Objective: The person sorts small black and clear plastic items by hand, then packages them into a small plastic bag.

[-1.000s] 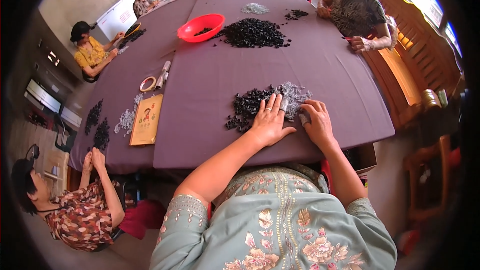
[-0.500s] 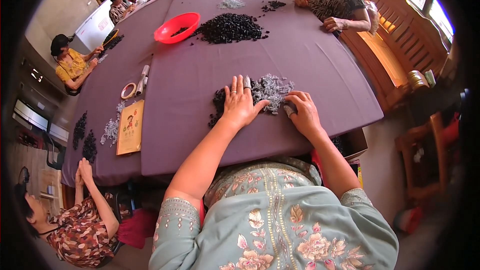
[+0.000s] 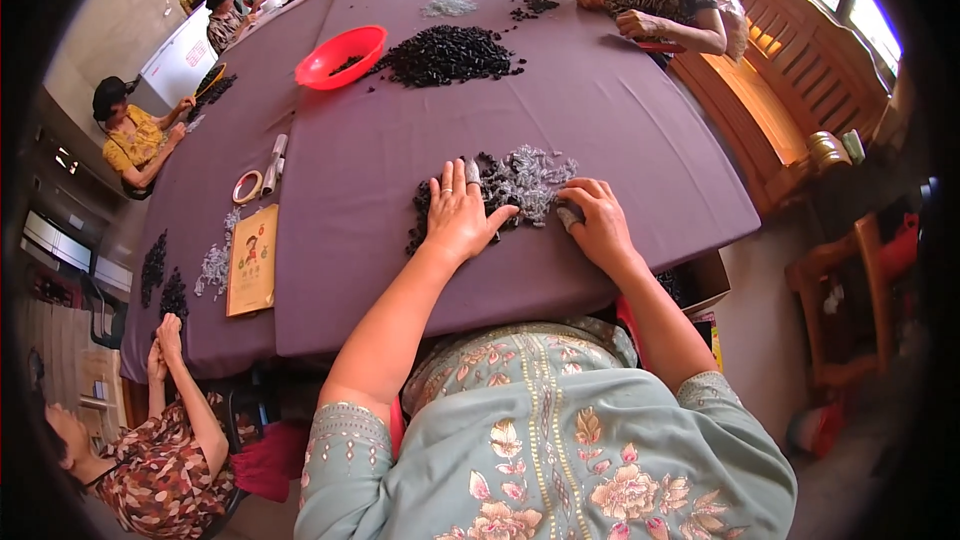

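**Sorting bench, one station: hands on a mixed heap**

Spanning nearly the whole view: purple-clothed table [image 3: 600, 120], taken here as landmark for all places.

Lying at the table's near edge, centre: mixed heap of small parts [image 3: 505, 185], black pieces to its left, pale grey ones to its right.

Lying toward the table's far side: larger black heap [image 3: 445, 52], with red bowl [image 3: 340, 55] touching its left edge.

Lying near the table's left edge: yellow booklet [image 3: 252, 258], tape roll [image 3: 247, 186] just beyond it.

Risk, judged from the lie of things: heap sitting close to the near edge, so a sweeping palm likely pushing loose pieces off onto lap or floor; black and grey portions touching, so a broad drag likely remixing them; capped finger possibly dulling touch and fumbling a small piece.

Resting flat on the heap's black side: left hand [image 3: 462, 215], palm down, fingers spread, one fingertip wearing a pale cap, forearm reaching straight in from the near edge.

Curling at the heap's grey side: right hand [image 3: 598, 223], knuckles up, fingertips tucked under and seemingly pinching a small grey piece; hard telling exactly, grip being hidden beneath.
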A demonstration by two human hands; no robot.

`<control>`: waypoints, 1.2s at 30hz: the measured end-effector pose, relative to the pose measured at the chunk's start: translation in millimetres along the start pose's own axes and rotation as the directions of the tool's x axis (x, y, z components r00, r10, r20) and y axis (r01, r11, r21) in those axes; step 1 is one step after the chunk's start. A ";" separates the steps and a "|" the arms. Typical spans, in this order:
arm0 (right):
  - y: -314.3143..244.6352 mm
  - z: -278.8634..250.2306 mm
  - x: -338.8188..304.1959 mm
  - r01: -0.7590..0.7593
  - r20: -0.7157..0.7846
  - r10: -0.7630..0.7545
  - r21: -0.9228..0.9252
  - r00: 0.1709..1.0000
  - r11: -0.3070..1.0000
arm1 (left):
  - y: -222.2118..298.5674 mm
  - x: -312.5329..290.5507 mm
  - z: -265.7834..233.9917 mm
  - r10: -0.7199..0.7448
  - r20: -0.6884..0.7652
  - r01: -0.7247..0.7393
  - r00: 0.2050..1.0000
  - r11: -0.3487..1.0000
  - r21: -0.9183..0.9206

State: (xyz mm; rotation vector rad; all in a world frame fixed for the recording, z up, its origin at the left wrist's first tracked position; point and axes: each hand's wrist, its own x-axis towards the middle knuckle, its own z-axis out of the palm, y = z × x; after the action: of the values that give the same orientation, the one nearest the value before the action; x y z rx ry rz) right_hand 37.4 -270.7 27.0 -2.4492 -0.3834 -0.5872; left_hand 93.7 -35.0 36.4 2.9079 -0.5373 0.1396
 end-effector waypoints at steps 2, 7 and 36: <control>-0.8 0.2 0.7 0.001 -0.003 -0.001 0.003 1.000 1.000 | -3.5 -2.6 5.4 0.010 -0.016 -0.010 1.000 1.000 -0.002; 0.9 1.6 0.8 0.009 -0.006 -0.009 -0.023 1.000 1.000 | -5.5 -10.8 5.6 0.020 -0.041 -0.020 0.999 1.000 -0.012; -20.9 -5.6 -8.2 0.204 0.144 -0.198 -0.026 0.969 0.979 | -0.5 -76.1 -9.3 0.071 -0.444 -0.251 0.893 0.898 -0.362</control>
State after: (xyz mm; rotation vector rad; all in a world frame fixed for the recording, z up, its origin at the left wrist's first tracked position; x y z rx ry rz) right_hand 20.4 -258.8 37.0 -2.5159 -0.6905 -0.5106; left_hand 22.5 -6.5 36.0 2.3197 -0.6418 0.5896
